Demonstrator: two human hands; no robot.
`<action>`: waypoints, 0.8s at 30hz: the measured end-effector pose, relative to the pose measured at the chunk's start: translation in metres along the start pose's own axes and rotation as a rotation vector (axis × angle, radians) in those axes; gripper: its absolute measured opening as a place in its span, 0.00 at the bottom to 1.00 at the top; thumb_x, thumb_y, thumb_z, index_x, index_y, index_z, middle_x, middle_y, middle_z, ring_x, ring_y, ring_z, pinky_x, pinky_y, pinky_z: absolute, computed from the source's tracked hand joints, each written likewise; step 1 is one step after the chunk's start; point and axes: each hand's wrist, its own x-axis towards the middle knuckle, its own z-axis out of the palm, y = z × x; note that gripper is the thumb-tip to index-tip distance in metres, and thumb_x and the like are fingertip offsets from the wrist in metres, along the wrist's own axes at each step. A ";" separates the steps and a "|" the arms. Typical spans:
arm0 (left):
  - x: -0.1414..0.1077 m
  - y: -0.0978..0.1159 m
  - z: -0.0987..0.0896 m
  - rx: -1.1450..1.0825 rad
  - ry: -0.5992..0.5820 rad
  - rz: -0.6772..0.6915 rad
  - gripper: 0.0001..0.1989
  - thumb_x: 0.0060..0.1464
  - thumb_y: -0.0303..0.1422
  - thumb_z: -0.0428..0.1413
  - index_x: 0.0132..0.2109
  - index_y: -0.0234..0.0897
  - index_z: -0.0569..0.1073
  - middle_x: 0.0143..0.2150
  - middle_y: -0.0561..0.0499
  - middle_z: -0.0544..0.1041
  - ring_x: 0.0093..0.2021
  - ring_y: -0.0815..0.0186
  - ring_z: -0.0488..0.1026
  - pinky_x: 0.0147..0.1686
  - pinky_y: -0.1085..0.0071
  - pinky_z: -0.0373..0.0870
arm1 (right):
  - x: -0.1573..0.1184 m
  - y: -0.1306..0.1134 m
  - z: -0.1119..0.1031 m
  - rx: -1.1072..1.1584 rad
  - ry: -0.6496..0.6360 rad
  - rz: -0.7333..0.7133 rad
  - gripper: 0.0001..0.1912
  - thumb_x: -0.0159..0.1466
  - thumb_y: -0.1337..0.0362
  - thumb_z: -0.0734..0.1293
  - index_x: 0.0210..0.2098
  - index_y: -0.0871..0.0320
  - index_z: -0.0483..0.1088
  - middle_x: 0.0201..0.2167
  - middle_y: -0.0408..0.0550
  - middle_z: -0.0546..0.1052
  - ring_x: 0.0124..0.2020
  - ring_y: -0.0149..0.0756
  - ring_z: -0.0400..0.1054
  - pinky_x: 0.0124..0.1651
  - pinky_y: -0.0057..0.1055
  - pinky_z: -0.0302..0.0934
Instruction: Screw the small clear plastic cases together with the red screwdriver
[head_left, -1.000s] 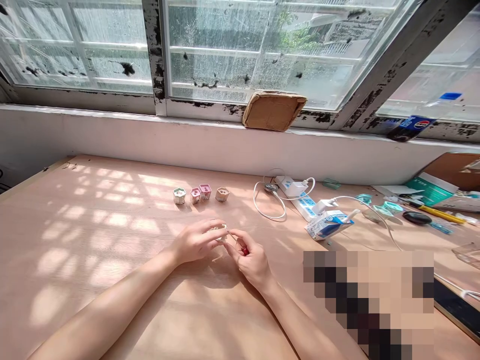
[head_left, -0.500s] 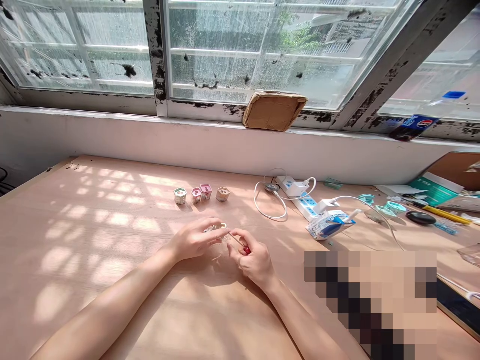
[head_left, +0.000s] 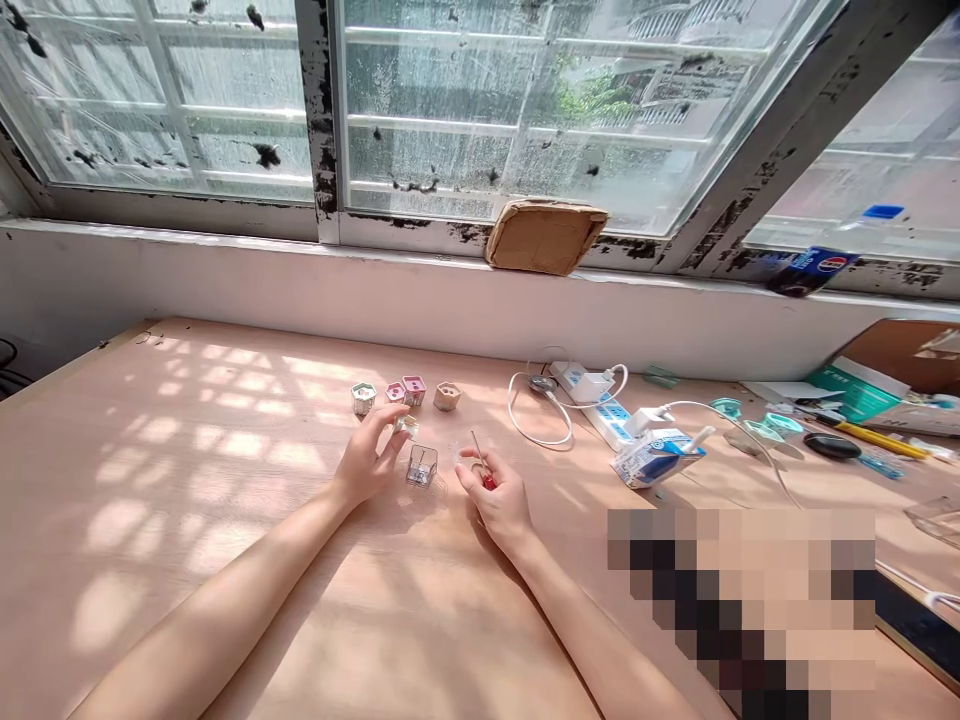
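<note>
A clear hexagonal cup (head_left: pixel 422 466) stands upright on the wooden table (head_left: pixel 150 560), between the person's two hands; I take it as the clock's centre, with twelve toward the window (head_left: pixel 450 110). At ten o'clock, just beside the cup, the left hand (head_left: pixel 369 455) grasps a small pale-yellow piece (head_left: pixel 406 427) by the fingertips. At four o'clock, apart from the cup, the right hand (head_left: pixel 499 493) is closed around a red-handled tool (head_left: pixel 489 481), its thin shaft pointing up toward the window. Something transparent shows near the right fingertips; I cannot tell what.

Beyond, I note a green-rimmed cup (head_left: pixel 364 399) near eleven o'clock, two pink cups (head_left: pixel 414 390) set close together nearer twelve, and a tan cup (head_left: pixel 448 397) at one. Farther out, a power strip (head_left: pixel 613 420) lies between two and three, a blue-and-white carton (head_left: pixel 660 458) at three. A cardboard piece (head_left: pixel 547 237) rests at the window, one o'clock.
</note>
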 end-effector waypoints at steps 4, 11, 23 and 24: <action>0.000 0.001 -0.001 -0.013 -0.008 0.019 0.15 0.68 0.31 0.53 0.60 0.41 0.68 0.54 0.42 0.76 0.56 0.60 0.74 0.54 0.60 0.74 | 0.002 -0.009 0.013 -0.010 -0.081 -0.022 0.24 0.56 0.48 0.72 0.43 0.61 0.73 0.16 0.31 0.50 0.19 0.26 0.43 0.24 0.27 0.40; 0.001 0.009 0.000 0.014 -0.064 0.083 0.14 0.68 0.31 0.53 0.59 0.40 0.68 0.52 0.41 0.77 0.55 0.59 0.75 0.54 0.60 0.74 | 0.001 -0.005 0.006 0.072 -0.077 0.047 0.30 0.59 0.42 0.70 0.49 0.60 0.72 0.16 0.31 0.51 0.17 0.25 0.41 0.20 0.27 0.37; -0.002 0.019 -0.001 0.066 -0.279 0.150 0.18 0.63 0.27 0.55 0.59 0.42 0.73 0.58 0.40 0.75 0.55 0.57 0.76 0.53 0.60 0.75 | 0.001 -0.007 0.006 0.083 -0.065 0.008 0.27 0.60 0.41 0.68 0.42 0.59 0.75 0.16 0.33 0.55 0.16 0.25 0.45 0.18 0.25 0.42; -0.001 0.020 -0.001 0.069 -0.295 0.140 0.19 0.63 0.27 0.56 0.59 0.42 0.73 0.58 0.40 0.75 0.55 0.57 0.76 0.53 0.60 0.75 | 0.001 -0.007 0.005 0.087 -0.069 0.013 0.27 0.60 0.40 0.68 0.42 0.59 0.75 0.16 0.34 0.55 0.16 0.25 0.46 0.18 0.25 0.42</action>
